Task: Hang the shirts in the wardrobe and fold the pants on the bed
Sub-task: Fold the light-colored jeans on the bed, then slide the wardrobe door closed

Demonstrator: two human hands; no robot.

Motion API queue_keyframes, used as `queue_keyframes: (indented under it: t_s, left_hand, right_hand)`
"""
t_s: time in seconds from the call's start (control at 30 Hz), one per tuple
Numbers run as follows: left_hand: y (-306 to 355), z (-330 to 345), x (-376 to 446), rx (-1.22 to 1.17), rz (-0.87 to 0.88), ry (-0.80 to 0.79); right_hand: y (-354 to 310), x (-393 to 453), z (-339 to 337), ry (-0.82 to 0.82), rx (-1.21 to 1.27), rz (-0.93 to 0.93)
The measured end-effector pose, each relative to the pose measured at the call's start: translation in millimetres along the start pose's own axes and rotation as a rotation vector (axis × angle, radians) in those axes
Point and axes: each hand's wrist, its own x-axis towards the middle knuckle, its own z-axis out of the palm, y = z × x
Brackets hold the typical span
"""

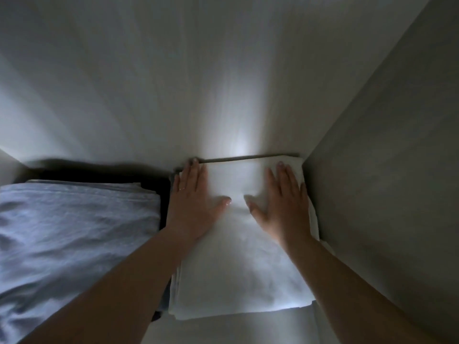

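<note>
Pressing flat on a white stack [238,264] of folded cloth, both hands lie palm down with fingers straight and together, thumbs spread toward each other; neither hand grips anything.

Left hand [192,207]: rests on the left part of the stack's top, fingertips reaching the far edge near the back wall [198,70]. A ring [182,188] sits on one finger. The forearm runs in from the lower left.

Right hand [283,207]: rests on the right part of the stack's top, just beside the side wall [385,170]. The forearm runs in from the lower right.

White stack: several folded layers, edges showing at the near and left sides. It lies on a pale shelf [223,328], its far edge at the back wall and its right side close to the side wall. Whether it is pants or other cloth cannot be told.

Grey-blue pile [74,232]: folded, creased cloth to the left of the white stack, on the same level, apart from it by a narrow dark gap. Dark cloth [159,184] shows beneath and behind it.

Setting: a dim, plain-walled compartment, with a bright patch on the back wall above the stack.
</note>
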Motion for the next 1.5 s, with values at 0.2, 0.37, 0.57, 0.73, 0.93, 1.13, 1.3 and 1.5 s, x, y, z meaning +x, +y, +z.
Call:
queue_keyframes:
  t_s: [0.2,0.37,0.57,0.73,0.93,1.13,1.3,1.5]
  left_hand:
    - [3,1,4,-0.028,-0.096,-0.170]
    - [23,-17,-50,-0.076,0.020,0.047]
    - [33,-1,-127,-0.098,0.232,0.025]
    - [28,13,-111,-0.061,-0.020,-0.155]
    - [27,-37,-105,-0.045,-0.115,-0.337]
    - [39,-123,-162,-0.403,-0.231,-0.147]
    - [33,-196,-214,-0.400,-0.187,0.010]
    - [31,-316,-284,-0.503,-0.131,0.270]
  right_hand:
    - [8,18,-2,-0.205,0.206,0.089]
    - [-5,-56,-24,-0.034,0.163,0.104]
    - [3,-123,3,-0.031,-0.012,0.067]
    - [6,-119,12,-0.116,0.032,0.167]
    - [6,-103,-37,-0.038,0.429,0.268]
    - [-44,-117,-133,0.217,0.948,0.347]
    - [-97,-143,-200,0.273,1.053,0.124]
    - [-176,-205,-310,0.352,1.154,-0.187]
